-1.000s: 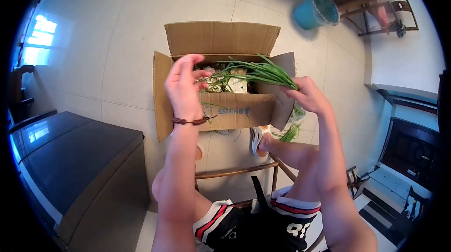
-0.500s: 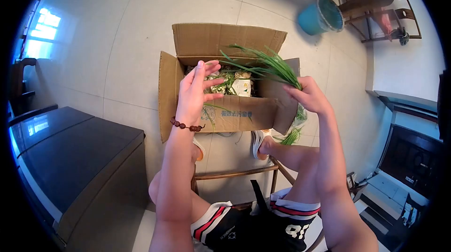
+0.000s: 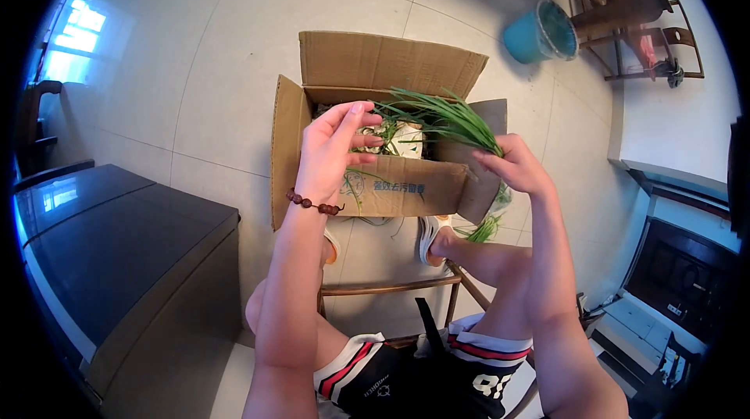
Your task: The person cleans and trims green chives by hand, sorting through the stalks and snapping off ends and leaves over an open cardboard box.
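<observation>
My right hand [image 3: 519, 165] is closed around the base ends of a bunch of long green chives [image 3: 457, 118]. The leaves point left over the open cardboard box [image 3: 414, 188]. My left hand [image 3: 336, 142], with a brown bead bracelet [image 3: 312, 202] at the wrist, is raised above the box's left side beside the leaf tips. Its fingers are spread, the thumb close to the index finger; no held leaf can be made out there. Inside the box lie green scraps and a white packet [image 3: 408, 142], partly hidden by my hand. Some strands hang over the front flap.
More chives [image 3: 480, 230] lie on the floor beside my foot, near clear plastic [image 3: 502, 199]. A blue bucket [image 3: 525, 38] stands at the back right near wooden furniture [image 3: 625, 9]. A dark glossy cabinet [image 3: 129, 255] is on the left.
My left hand's thumb has come closer to its index finger, and the hand is nearer the leaf tips. The chives have dropped slightly in my right hand. The view has shifted a little.
</observation>
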Available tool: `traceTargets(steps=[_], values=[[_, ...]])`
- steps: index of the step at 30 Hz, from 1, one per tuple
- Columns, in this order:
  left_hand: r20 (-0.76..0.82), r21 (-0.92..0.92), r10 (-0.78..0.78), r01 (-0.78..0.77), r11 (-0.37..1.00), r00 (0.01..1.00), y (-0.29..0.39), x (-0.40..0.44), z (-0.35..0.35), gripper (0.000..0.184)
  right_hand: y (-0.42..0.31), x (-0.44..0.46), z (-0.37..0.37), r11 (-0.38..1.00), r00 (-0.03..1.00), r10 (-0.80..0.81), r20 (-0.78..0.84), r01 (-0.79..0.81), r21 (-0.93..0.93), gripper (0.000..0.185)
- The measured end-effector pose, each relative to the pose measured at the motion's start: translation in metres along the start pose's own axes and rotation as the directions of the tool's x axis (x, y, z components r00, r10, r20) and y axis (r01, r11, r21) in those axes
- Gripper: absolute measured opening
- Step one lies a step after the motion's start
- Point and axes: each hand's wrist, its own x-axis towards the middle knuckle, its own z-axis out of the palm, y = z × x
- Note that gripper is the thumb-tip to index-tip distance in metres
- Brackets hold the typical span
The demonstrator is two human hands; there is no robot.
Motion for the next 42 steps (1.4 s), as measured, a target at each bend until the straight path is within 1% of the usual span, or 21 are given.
traceTargets(steps=[1,3,4,6,7,9,10,13,15,16,18,21,31,33,36,39,42], values=[[0.001,-0.001,0.001,-0.001,1.000,1.000,-0.004,0.002,0.000,0.036,-0.001,-0.001,0.000,1.000,1.000,0.000,0.000,0.000,-0.002,0.030],[-0.066,0.059,0.026,-0.022,0.998,0.997,-0.009,0.004,0.004,0.036,-0.005,-0.002,0.000,0.998,1.000,0.019,-0.004,-0.019,0.066,0.030],[-0.065,0.058,0.025,-0.021,0.998,0.998,-0.008,0.003,0.006,0.036,-0.006,-0.003,0.000,0.998,1.000,0.020,-0.005,-0.020,0.066,0.030],[0.054,-0.060,-0.019,0.022,0.998,0.998,-0.004,-0.002,0.012,0.035,-0.007,-0.003,0.001,0.994,1.000,0.007,0.010,-0.008,0.111,0.031],[0.054,-0.060,-0.020,0.024,0.998,0.998,-0.004,-0.004,0.015,0.035,-0.007,-0.003,0.001,0.994,1.000,0.009,0.009,-0.010,0.111,0.031],[0.141,-0.082,0.027,-0.016,0.997,0.990,-0.004,-0.006,0.020,0.032,-0.008,-0.003,0.001,0.993,0.998,0.020,0.053,-0.026,0.111,0.032],[0.142,-0.082,0.025,-0.014,0.996,0.990,-0.005,-0.005,0.021,0.032,-0.007,-0.004,0.002,0.993,0.998,0.022,0.053,-0.028,0.111,0.032],[0.134,-0.087,0.039,-0.027,0.996,0.990,-0.009,-0.002,0.021,0.026,-0.003,-0.003,0.004,0.997,0.999,0.008,0.047,-0.012,0.081,0.033],[0.057,-0.066,0.083,-0.079,0.995,0.995,-0.013,0.002,0.017,0.021,0.000,-0.002,0.005,0.995,0.999,0.012,0.053,-0.017,0.093,0.034],[0.057,-0.067,0.083,-0.079,0.995,0.995,-0.013,0.002,0.016,0.021,0.002,-0.002,0.005,0.996,0.999,0.013,0.053,-0.018,0.093,0.034],[0.045,-0.117,0.089,-0.083,0.990,0.995,-0.011,0.000,0.014,0.017,0.003,-0.001,0.003,0.996,0.995,0.030,0.095,-0.038,0.083,0.034],[0.039,-0.109,0.092,-0.087,0.990,0.995,-0.010,-0.001,0.015,0.016,-0.005,-0.001,0.005,0.997,0.993,0.058,0.104,-0.063,0.048,0.035],[0.032,-0.102,0.113,-0.109,0.989,0.993,-0.017,0.004,0.010,0.015,-0.012,0.001,0.009,0.995,0.985,0.076,0.157,-0.085,0.051,0.036],[0.019,-0.086,0.087,-0.085,0.993,0.996,-0.014,0.002,0.011,0.014,-0.015,0.000,0.009,0.993,0.984,0.089,0.157,-0.101,0.065,0.037],[0.007,-0.112,0.109,-0.108,0.988,0.994,-0.011,-0.002,0.013,0.013,-0.017,0.000,0.009,0.992,0.982,0.103,0.158,-0.114,0.061,0.037],[0.005,-0.072,0.103,-0.103,0.992,0.995,-0.008,-0.002,0.015,0.013,-0.014,0.001,0.009,0.992,0.981,0.098,0.169,-0.109,0.057,0.037],[-0.007,-0.081,0.077,-0.077,0.994,0.997,-0.010,0.000,0.011,0.015,-0.013,0.002,0.010,0.993,0.982,0.087,0.166,-0.098,0.061,0.038]])
